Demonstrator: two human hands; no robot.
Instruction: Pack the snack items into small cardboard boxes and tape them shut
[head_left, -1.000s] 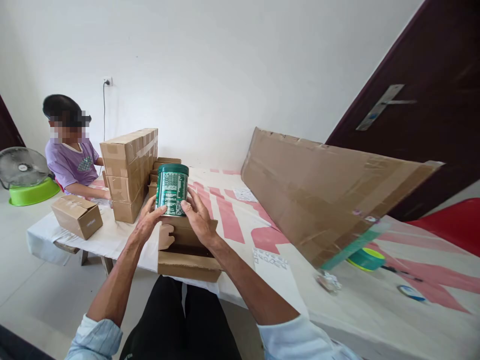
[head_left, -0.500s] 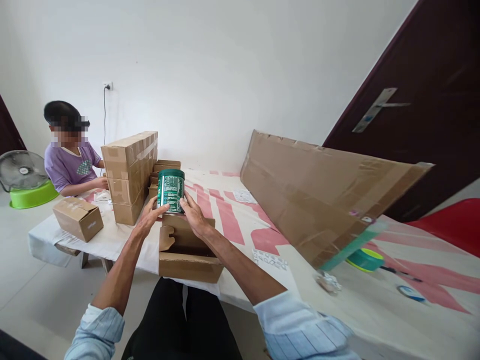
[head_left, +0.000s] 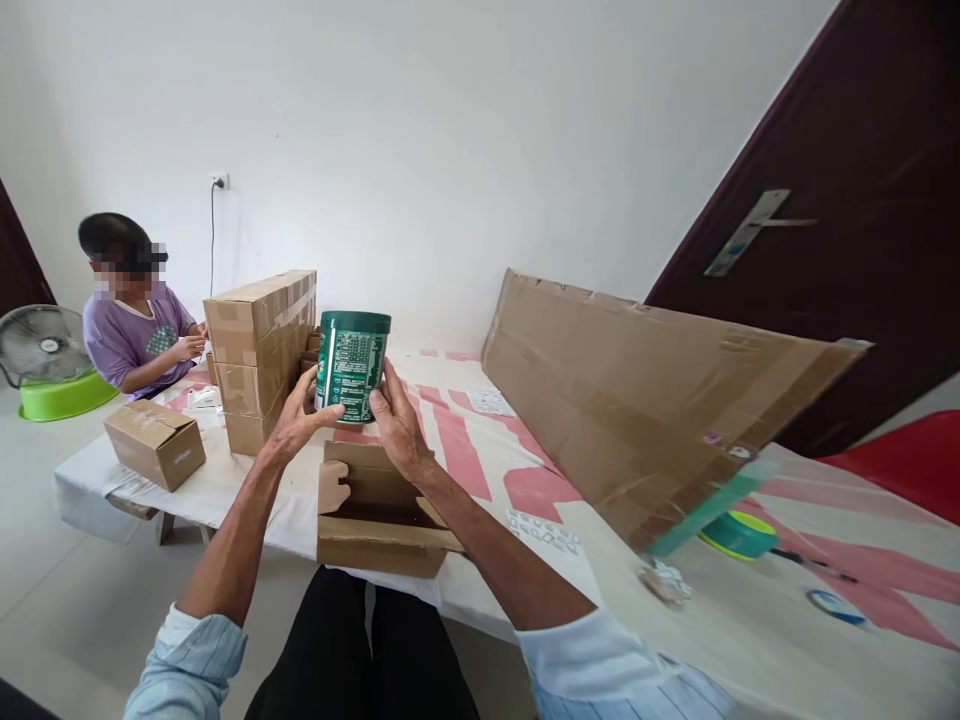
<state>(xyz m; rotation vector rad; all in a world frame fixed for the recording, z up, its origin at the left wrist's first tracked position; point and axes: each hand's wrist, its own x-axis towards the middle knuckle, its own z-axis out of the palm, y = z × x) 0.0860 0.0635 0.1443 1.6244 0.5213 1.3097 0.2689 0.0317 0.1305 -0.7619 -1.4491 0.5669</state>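
Observation:
A green canister (head_left: 352,365) with a dark green lid and a printed label is held upright in the air between both hands. My left hand (head_left: 301,415) grips its left side, the thumb lying along the lower front. On the lower right side, my right hand (head_left: 400,420) closes on it with thumb and fingers. Below the canister, an open cardboard box (head_left: 382,552) sits at the near table edge, flaps up and dark inside. Its far right part is partly covered by my right forearm.
Stacked taped cartons (head_left: 259,345) stand left of the canister; a single closed carton (head_left: 155,443) lies farther left. A large cardboard panel (head_left: 637,400) leans on the right side of the table (head_left: 480,590), near a green tape roll (head_left: 739,537). A person in purple (head_left: 139,340) sits at the far left.
The canister has come up closer to me and appears larger, with both hands still around it. At the left, the other person's hand has risen.

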